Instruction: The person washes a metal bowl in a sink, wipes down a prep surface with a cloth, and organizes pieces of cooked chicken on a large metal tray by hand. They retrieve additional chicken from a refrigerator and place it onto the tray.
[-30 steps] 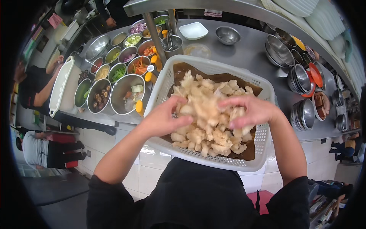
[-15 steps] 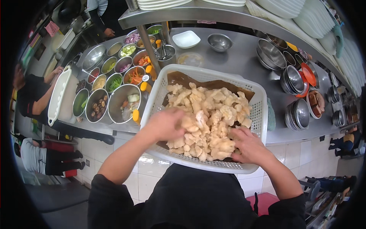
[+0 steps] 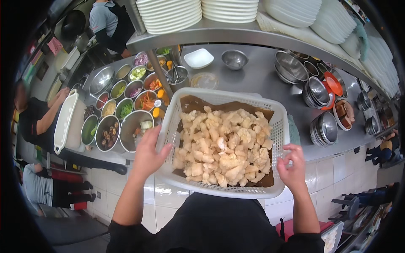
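A white perforated plastic basket lined with brown paper sits at the counter's near edge, partly overhanging it in front of my body. Pale, battered fried pieces are heaped inside. My left hand is at the basket's left side, open, its thumb spread away from the fingers and close to the rim. At the right rim is my right hand, fingers loosely bent and apart from the thumb, with nothing held between them. Whether its fingertips touch the rim, I cannot tell.
Metal pots of cut vegetables and mushrooms stand to the left, beside a white tub. Stacked metal bowls are on the right. A shelf bearing white plates spans overhead. Co-workers stand at the left.
Both hands have come out of the heap of fried pieces, the left outward to the left side, the right outward to the right rim. The heap looks more level. The view has shifted slightly.
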The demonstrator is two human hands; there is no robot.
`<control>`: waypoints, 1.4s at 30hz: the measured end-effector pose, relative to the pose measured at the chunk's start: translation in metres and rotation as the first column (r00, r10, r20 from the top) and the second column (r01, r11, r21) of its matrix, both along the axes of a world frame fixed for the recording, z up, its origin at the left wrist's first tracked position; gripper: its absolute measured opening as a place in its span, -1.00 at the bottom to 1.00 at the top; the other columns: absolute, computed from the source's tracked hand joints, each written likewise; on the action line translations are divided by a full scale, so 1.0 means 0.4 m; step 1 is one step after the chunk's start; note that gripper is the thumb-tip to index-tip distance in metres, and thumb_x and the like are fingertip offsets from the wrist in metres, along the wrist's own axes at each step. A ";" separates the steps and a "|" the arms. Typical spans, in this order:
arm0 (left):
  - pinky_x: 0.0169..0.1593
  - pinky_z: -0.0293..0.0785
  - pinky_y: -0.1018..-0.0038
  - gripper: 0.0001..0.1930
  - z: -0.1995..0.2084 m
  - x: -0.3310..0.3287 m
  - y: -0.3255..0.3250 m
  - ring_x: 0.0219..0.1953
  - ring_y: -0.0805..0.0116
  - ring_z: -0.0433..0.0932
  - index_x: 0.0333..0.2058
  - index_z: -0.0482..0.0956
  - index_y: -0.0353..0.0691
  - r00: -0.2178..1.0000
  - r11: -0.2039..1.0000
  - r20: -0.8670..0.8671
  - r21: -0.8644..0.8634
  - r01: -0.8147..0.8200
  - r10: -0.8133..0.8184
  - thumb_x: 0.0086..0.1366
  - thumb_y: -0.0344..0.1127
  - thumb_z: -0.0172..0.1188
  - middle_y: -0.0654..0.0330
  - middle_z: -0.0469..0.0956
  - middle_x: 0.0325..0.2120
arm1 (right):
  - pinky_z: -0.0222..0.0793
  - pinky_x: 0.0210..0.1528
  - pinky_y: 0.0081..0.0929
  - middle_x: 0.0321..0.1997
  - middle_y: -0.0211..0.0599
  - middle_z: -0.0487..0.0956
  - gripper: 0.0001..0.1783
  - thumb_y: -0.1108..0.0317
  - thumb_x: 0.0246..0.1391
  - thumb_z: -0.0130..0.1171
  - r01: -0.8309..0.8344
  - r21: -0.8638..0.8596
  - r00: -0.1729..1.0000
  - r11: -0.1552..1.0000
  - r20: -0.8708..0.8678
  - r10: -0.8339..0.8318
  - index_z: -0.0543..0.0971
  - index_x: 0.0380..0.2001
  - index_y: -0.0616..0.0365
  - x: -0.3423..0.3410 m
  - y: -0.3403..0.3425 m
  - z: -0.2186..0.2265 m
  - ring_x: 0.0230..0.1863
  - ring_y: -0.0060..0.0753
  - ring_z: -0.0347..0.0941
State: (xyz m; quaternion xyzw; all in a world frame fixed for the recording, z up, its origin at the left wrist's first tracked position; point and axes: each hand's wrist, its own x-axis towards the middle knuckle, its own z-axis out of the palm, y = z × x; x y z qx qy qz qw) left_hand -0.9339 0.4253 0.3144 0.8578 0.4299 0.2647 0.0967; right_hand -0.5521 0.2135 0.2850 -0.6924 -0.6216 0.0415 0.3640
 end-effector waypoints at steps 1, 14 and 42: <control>0.18 0.37 0.29 -0.38 -0.009 -0.032 0.010 0.12 0.09 0.46 0.14 0.38 -0.38 0.996 0.941 0.038 -0.332 -0.060 0.077 0.14 -0.26 0.34 -0.09 0.45 0.10 | 0.34 0.14 -0.29 0.13 -0.04 0.40 -0.59 0.56 -0.16 0.31 0.010 0.009 1.000 1.000 0.007 -0.010 0.45 -0.18 0.18 -0.004 -0.022 -0.016 0.12 -0.10 0.37; 0.33 0.12 0.36 -0.20 -0.265 -0.168 -0.055 0.29 0.27 0.24 0.34 0.06 -0.37 0.585 0.296 0.761 -0.649 0.701 0.281 0.18 -0.35 0.25 0.06 0.26 0.26 | 0.31 0.14 -0.39 0.04 -0.19 0.49 -0.43 0.53 0.01 0.10 0.406 -0.078 0.205 0.911 -0.963 -0.173 0.34 0.15 0.28 -0.203 -0.189 -0.177 0.06 -0.32 0.42; 0.20 0.39 0.17 -0.38 0.602 -0.429 -0.400 0.09 0.07 0.49 0.20 0.28 -0.43 0.079 0.694 0.995 -0.012 0.720 -0.065 0.25 -0.13 -0.05 -0.06 0.45 0.10 | 0.14 0.37 -0.25 0.20 0.01 0.42 -0.47 0.33 0.17 -0.03 -0.075 0.724 0.209 0.686 -0.661 0.721 0.32 0.15 0.44 -0.384 -0.219 0.719 0.27 -0.12 0.31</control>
